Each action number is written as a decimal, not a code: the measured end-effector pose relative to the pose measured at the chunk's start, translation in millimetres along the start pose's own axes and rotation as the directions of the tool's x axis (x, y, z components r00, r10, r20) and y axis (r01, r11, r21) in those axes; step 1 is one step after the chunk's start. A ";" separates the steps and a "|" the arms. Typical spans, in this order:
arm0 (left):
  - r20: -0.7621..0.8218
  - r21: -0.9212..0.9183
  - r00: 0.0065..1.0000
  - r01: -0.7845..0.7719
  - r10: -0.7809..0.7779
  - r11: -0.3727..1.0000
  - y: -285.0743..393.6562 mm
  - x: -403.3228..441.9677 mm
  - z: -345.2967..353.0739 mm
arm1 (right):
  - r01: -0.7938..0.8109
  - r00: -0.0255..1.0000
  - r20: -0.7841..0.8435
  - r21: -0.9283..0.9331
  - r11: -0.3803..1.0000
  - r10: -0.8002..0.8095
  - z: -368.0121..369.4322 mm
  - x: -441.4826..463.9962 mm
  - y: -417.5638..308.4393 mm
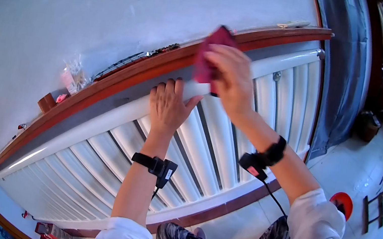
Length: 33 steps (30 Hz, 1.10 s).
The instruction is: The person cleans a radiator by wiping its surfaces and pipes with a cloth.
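A white radiator [198, 141] with upright columns runs along the wall below a reddish-brown wooden shelf [130, 77]. My left hand [168, 106] lies on the radiator's top rail, its fingers stretched over the edge and its thumb apart. Close by on the right, my right hand [234, 83] holds a dark red cloth [207, 62], slightly blurred. The cloth hangs in front of the shelf edge and down to the top rail; whether it touches either one I cannot tell. Both wrists wear a black strap with a small box.
On the shelf lie a clear plastic packet [74, 74], a small brown box [47, 103] and dark beaded strings [163, 49]. A grey-blue curtain [341, 69] hangs at the right. On the floor stand a red round object [342, 203] and a dark folding stool [382, 199].
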<state>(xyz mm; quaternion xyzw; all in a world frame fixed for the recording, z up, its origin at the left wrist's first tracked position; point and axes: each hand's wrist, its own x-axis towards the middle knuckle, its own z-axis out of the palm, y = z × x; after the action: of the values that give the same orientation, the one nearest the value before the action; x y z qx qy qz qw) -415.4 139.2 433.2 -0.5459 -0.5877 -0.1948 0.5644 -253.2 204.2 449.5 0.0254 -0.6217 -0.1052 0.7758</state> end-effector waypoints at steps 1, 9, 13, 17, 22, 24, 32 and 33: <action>0.043 -0.017 0.999 0.004 -0.003 1.000 -0.9 -2.1 -0.9 | 0.068 0.995 0.072 0.010 0.998 -0.068 16.6 2.7 -5.0; 0.070 -0.019 0.998 0.000 0.002 1.000 0.9 -0.6 -3.7 | 0.390 0.871 0.375 -0.132 0.911 -0.319 10.8 -0.2 43.7; 0.030 0.004 0.998 -0.058 0.058 0.998 0.6 -0.6 -0.5 | 0.293 0.925 0.334 -0.324 0.899 -0.181 -63.5 -4.7 126.4; 0.038 0.070 0.997 -0.077 0.075 0.995 2.9 0.0 0.4 | 0.012 0.996 0.086 -0.451 0.892 0.031 -129.8 -19.3 218.0; 0.010 0.101 0.994 -0.111 0.111 0.989 0.5 -2.0 5.6 | -0.069 0.993 0.034 -0.604 0.794 0.113 -173.8 -12.8 291.1; -0.018 0.120 0.992 -0.124 0.127 0.985 0.2 -2.3 5.1 | -0.161 0.986 -0.049 -0.560 0.813 0.161 -184.1 -13.3 317.5; -0.003 0.132 0.994 -0.107 0.108 0.986 0.3 -3.2 6.1 | -0.912 0.406 -0.521 -0.285 0.295 0.751 -211.0 -1.8 300.0; -0.014 0.134 0.994 -0.107 0.110 0.985 0.3 -3.4 5.9 | -0.890 0.455 -0.521 -0.265 0.370 0.722 -203.7 -26.6 311.9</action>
<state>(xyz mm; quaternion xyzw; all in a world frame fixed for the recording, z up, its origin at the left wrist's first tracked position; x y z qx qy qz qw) -418.6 142.8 428.4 -0.5361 -0.5627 -0.1302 0.6157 -20.0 495.3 431.1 -0.4742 -0.3650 0.1412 0.7887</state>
